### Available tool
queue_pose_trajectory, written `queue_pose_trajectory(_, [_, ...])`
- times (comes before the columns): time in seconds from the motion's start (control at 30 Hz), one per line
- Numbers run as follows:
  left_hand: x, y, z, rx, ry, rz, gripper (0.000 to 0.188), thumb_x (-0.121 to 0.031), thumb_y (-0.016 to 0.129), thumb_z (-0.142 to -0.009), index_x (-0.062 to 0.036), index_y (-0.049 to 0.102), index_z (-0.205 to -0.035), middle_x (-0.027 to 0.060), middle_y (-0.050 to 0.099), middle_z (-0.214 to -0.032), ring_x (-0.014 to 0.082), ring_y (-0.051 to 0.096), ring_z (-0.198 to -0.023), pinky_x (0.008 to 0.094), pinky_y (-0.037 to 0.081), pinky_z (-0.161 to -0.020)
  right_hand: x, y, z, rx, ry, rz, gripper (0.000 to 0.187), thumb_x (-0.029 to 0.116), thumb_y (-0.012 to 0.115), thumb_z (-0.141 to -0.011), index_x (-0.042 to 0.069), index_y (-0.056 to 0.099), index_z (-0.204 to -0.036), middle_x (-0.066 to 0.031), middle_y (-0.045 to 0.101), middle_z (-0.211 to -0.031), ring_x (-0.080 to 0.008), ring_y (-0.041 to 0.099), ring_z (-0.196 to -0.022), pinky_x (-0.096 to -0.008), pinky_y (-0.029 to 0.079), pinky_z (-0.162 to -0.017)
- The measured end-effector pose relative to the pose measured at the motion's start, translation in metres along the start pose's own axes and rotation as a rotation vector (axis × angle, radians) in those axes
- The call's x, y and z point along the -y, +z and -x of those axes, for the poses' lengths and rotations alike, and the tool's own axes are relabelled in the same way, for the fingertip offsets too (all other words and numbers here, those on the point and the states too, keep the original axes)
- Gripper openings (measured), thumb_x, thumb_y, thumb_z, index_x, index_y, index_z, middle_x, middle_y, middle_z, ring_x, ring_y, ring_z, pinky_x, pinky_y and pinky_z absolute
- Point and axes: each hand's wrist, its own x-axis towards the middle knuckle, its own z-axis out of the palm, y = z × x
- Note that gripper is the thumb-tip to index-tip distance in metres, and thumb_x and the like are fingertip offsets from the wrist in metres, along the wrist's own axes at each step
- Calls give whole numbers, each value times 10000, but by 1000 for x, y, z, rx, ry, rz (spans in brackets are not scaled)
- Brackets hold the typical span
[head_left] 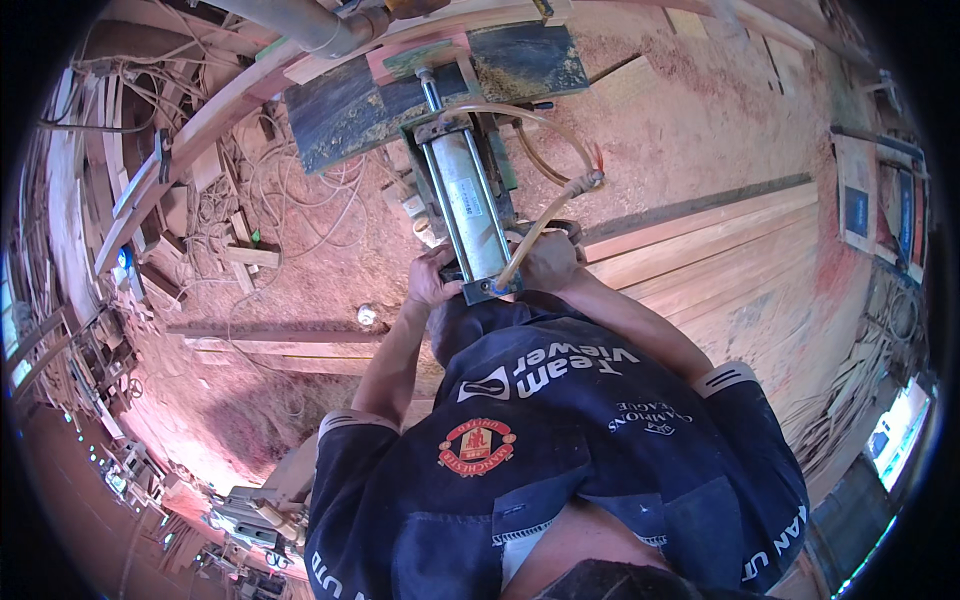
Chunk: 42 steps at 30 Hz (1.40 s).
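Observation:
A silver pneumatic cylinder with long tie rods lies lengthwise in front of me. Its rod points away toward a pinkish-red block between dark plates. My left hand is bent round something at the left of the cylinder's near end cap. On the other side, my right hand curls beside a dark curved rim. Both hands' fingertips are partly hidden, and what they grip does not show. A yellowish air hose runs from the near cap to a joint.
Long planks lie at the right on the dusty floor. Loose wood offcuts and tangled cords are spread at the left. A thick grey pipe crosses the far edge. A framed wooden piece stands far right.

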Motion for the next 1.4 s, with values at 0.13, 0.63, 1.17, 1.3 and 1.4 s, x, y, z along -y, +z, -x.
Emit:
queue_pose_trajectory(0.13, [4, 1, 0, -12, 33, -11, 936, -829, 737, -730, -14, 756, -1192, 252, 749, -1122, 456, 739, -1024, 484, 594, -898, 1, 1, 0, -62, 1, 4, 141, 249, 694, -739, 112, 724, -735, -150, 707, -664, -340, 750, -635, -467, 595, -575])
queue_pose_trajectory(0.63, [-8, -2, 0, -1, 7, -7, 933, -822, 736, -748, -18, 752, -1221, 227, 742, -1189, 431, 743, -1068, 472, 598, -932, -9, 11, 4, 48, -56, 35, 320, 349, 669, -925, 160, 716, -1179, -96, 738, -891, -297, 731, -672, -432, 553, -559])
queue_pose_trajectory(1.17, [0, 0, -2, -5, 53, 22, 993, -846, 728, -744, 2, 737, -1261, 252, 738, -1198, 449, 719, -1116, 492, 577, -980, -7, 10, 6, -35, -97, 48, 321, 396, 659, -925, 167, 767, -1121, -64, 686, -709, -282, 680, -567, -435, 524, -515])
queue_pose_trajectory(1.3, [2, 1, -2, -10, 59, 15, 994, -843, 729, -737, 3, 737, -1259, 257, 738, -1195, 458, 729, -1087, 498, 585, -963, -10, 11, 7, -28, -89, 13, 246, 331, 642, -948, 157, 734, -1096, -76, 669, -698, -312, 676, -567, -441, 519, -509])
queue_pose_trajectory(1.4, [1, 1, -2, -7, 34, 8, 990, -852, 719, -735, 1, 742, -1237, 249, 741, -1195, 462, 729, -1076, 497, 586, -956, -8, 11, 5, -95, -83, 8, 215, 305, 648, -954, 147, 706, -1089, -83, 659, -679, -329, 677, -569, -446, 520, -508])
